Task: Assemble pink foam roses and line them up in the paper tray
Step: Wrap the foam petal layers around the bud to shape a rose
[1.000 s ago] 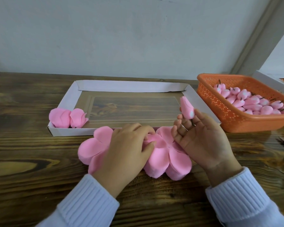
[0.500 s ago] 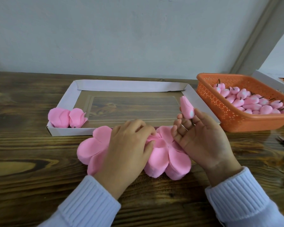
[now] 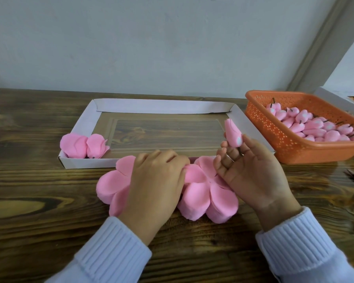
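Sadly, left hand (image 3: 155,180) over petal stack (image 3: 199,198), grip unclear; right hand (image 3: 253,172) — grip around bud (image 3: 233,133).

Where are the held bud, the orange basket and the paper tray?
bud (image 3: 232,131), head view, its pink side.
orange basket (image 3: 270,129), head view, left perforated wall.
paper tray (image 3: 151,106), head view, far white wall.

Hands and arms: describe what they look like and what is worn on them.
The left hand and right hand are bare, with no gloves, rings or watch showing. The left sleeve and right sleeve are pale bluish-white knit with ribbed cuffs.
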{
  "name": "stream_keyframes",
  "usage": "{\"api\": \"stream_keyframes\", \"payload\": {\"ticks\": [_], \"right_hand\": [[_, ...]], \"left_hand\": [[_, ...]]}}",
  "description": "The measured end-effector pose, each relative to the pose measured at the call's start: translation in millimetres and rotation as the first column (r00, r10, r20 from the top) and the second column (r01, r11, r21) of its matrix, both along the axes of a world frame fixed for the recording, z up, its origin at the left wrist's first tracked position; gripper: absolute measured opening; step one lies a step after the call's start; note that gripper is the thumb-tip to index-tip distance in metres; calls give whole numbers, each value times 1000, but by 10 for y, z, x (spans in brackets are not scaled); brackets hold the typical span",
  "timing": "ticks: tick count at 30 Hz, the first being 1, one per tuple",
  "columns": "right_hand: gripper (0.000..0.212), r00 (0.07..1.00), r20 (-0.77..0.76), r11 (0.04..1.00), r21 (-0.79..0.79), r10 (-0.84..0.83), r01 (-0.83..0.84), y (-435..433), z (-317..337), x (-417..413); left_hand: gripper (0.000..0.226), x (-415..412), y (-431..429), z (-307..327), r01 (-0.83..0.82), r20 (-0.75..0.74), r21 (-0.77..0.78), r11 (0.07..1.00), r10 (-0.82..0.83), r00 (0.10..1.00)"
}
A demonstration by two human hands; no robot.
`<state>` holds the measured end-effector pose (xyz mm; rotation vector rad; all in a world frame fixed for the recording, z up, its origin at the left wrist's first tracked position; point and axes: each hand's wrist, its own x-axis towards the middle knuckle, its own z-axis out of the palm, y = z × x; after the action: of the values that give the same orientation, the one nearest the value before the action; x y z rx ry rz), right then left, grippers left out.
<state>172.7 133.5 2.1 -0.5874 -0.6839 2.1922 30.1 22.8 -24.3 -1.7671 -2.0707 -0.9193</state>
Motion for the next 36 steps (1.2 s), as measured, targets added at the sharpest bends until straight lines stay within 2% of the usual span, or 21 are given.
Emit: {"api": "stream_keyframes", "payload": {"ticks": [8,15,29,36], "right_hand": [[25,1000,6,1000,2,3,-3,1,0,-6],[27,1000,10,1000,6,2,-2,-4,-4,-11],[28,1000,21,1000,6,0,0,-12,9,4],[28,1000,8,1000,-5,-3,3,-11,6,-2]], "left_hand": [[28,21,8,11,11,39,-48,999,-9,999],[37,9,26,25,104,94,-172,979,-89,992],[26,27,14,52,165,82,-36,986,-162,983],[20,17,12,59,157,91,-61,986,-151,984]]}}
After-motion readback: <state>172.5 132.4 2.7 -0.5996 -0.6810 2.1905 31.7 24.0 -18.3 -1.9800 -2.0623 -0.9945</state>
